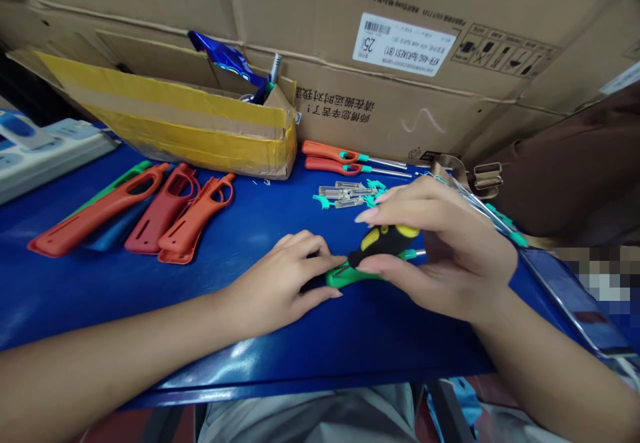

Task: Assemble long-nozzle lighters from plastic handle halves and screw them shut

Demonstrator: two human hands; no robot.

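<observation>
My right hand (440, 249) is closed around a black and yellow screwdriver (385, 239), its tip pointing left and down at a green plastic lighter shell (350, 275) lying on the blue table (150, 276). My left hand (285, 286) rests on the table with its fingers pinched on the left end of that green shell. The shell is mostly hidden under both hands.
Orange and green handle shells (150, 209) lie at the left. A yellow-taped cardboard box (200, 123) stands behind them. Two assembled orange lighters (345, 161) and small metal and teal parts (350, 193) lie beyond my hands. Big cardboard boxes (400, 49) wall the back.
</observation>
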